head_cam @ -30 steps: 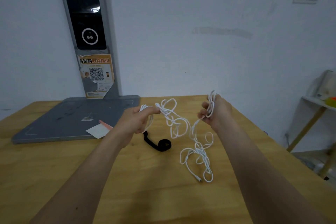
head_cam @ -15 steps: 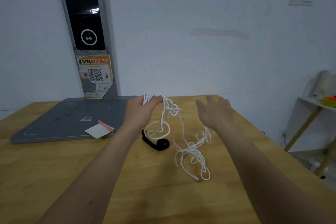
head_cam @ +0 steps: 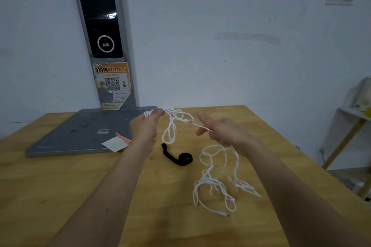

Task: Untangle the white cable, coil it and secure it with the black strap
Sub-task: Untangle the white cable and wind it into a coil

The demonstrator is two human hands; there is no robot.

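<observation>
left hand [head_cam: 144, 128] grip pinches thin white cable [head_cam: 215, 183] | right hand [head_cam: 222, 132] grip holds a strand | risk: pulling apart tightens knots; tail drags rolled black fabric strap [head_cam: 177, 156]

You have two hands raised over the table: your left hand [head_cam: 145, 128] and your right hand [head_cam: 222, 131]. There is one white cable [head_cam: 215, 182], a single tangled run strung between both hands and trailing down at the near right. One black strap [head_cam: 177, 156] lies between them. On the far left you have one grey base plate [head_cam: 80, 132], one paper slip [head_cam: 114, 143], and one orange sticker [head_cam: 112, 85] on the one upright post [head_cam: 100, 26]
</observation>
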